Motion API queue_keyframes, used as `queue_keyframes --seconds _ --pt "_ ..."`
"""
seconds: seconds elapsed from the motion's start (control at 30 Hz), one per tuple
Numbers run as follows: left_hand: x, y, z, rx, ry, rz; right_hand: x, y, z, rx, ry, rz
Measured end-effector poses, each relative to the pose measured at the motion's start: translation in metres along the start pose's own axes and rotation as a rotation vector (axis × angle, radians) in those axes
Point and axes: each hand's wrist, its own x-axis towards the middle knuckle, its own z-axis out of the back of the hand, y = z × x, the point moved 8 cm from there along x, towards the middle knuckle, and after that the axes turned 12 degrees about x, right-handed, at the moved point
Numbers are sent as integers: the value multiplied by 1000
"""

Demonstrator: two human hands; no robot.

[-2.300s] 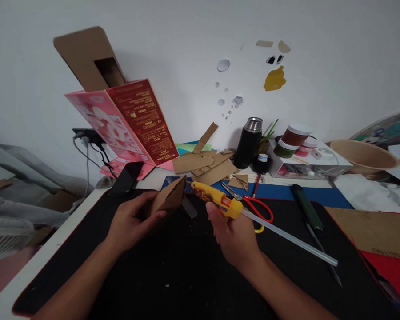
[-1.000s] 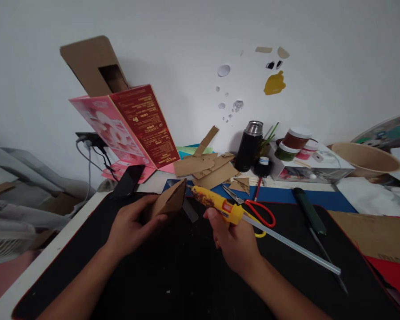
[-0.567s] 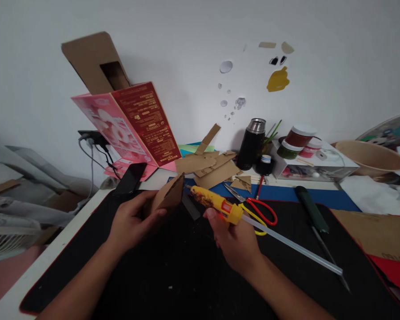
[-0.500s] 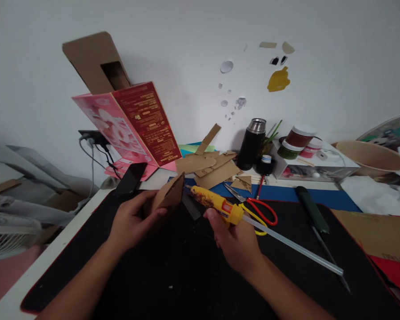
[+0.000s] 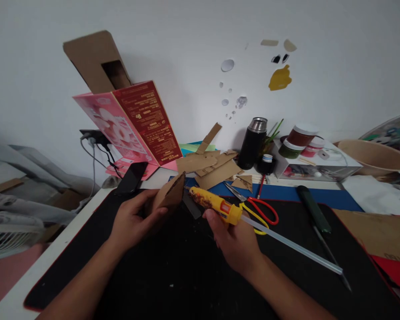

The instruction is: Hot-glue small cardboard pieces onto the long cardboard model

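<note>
Folded cardboard piece (image 5: 168, 193) is held up above the black desk mat (image 5: 183, 280) in the left hand (image 5: 130, 220), with the thumb along its near face and most of the other fingers hidden behind it. The right hand (image 5: 238, 244) is wrapped around a yellow hot glue gun (image 5: 210, 200), its nozzle (image 5: 187, 189) pointing at the raw upper edge of the cardboard; whether the tip touches cannot be told, nor does any bead of glue show. The step looks like running glue along that edge, and it would go best with the cardboard held firm and the gun doing the travelling, nozzle close to the edge, at a slow, even pace. A thin line is probably enough, since too much would squeeze out of the joint. The left thumb is best placed low on the face, away from the tip, which may be hot. A long clear glue stick (image 5: 293, 244) juts from the back of the gun, passing near the red-and-yellow scissors (image 5: 249, 199), so wide wrist turns could catch them. Small strokes from the wrist should give better control than sweeping the forearm.
</note>
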Motion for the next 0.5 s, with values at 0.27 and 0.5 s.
queue_keyframes --seconds 0.27,0.5 --pt "0 -3 0 21 3 -19 -1 -1 3 23 -28 4" --pt "1 -4 0 9 7 -15 -1 -4 2 20 -28 -8"
